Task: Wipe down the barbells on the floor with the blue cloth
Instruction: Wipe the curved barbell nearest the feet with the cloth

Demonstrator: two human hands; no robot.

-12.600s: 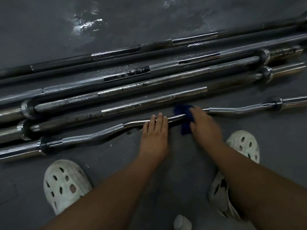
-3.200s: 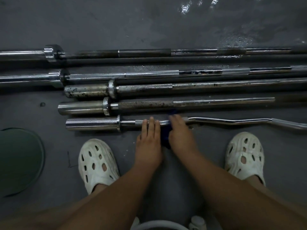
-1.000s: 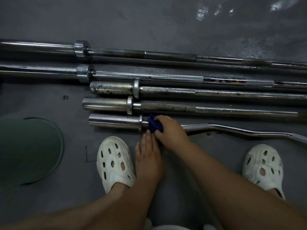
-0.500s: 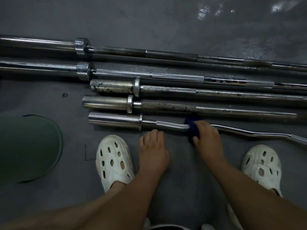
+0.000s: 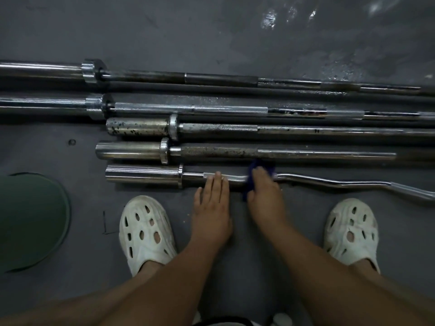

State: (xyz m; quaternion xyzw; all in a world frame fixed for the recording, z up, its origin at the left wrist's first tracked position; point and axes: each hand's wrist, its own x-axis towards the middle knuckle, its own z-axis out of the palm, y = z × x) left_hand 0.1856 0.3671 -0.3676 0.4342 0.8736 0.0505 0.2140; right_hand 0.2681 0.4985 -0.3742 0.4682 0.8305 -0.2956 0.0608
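Observation:
Several steel barbells lie side by side on the dark floor. Nearest to me is a chrome curl bar [image 5: 146, 176] with a wavy shaft. My right hand [image 5: 264, 196] holds a dark blue cloth [image 5: 261, 167] wrapped over that bar's shaft, just right of my left hand. My left hand [image 5: 211, 203] lies flat, its straight fingertips resting on the same shaft. Behind it lie a rusty barbell [image 5: 306, 154], a speckled barbell [image 5: 306, 130] and two longer barbells, one silver [image 5: 226, 109] and one dark [image 5: 221, 78].
My two feet in white perforated clogs stand either side of my arms, the left clog [image 5: 146, 231] and the right clog [image 5: 350, 231]. A dark green round plate [image 5: 30, 220] lies on the floor at the left. Wet shine marks the floor at the top right.
My right hand slid the cloth right from the sleeve collar, then back left a little, beside my left hand. My left hand moved forward, from the floor onto the shaft.

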